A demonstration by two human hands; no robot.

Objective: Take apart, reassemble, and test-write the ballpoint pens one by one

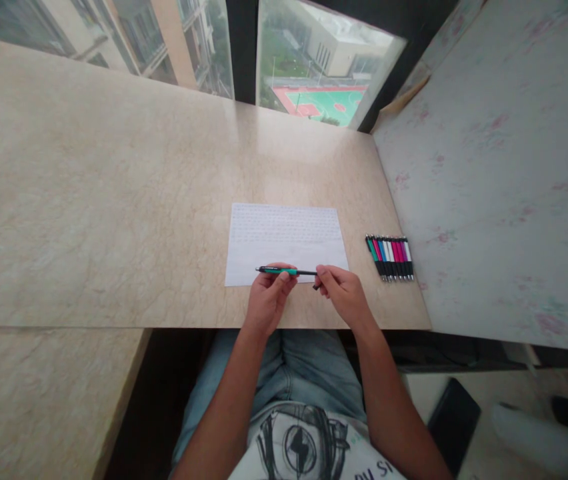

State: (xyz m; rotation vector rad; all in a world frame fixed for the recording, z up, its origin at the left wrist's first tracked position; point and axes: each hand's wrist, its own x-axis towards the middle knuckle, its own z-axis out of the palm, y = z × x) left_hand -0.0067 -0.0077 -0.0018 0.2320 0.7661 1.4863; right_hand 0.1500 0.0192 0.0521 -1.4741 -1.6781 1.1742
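A green and black pen (280, 271) lies level between both hands, just above the near edge of a white sheet of paper (285, 239) covered with faint handwriting. My left hand (267, 298) is closed around the pen's green barrel. My right hand (343, 291) pinches the pen's dark right end with fingers closed. Both hands hover over the front edge of the beige marble table (114, 220).
A row of several pens (391, 257) with green, pink, white and blue barrels lies side by side to the right of the paper. A pale speckled wall (504, 167) borders the table's right side. A window (314, 60) runs along the far edge.
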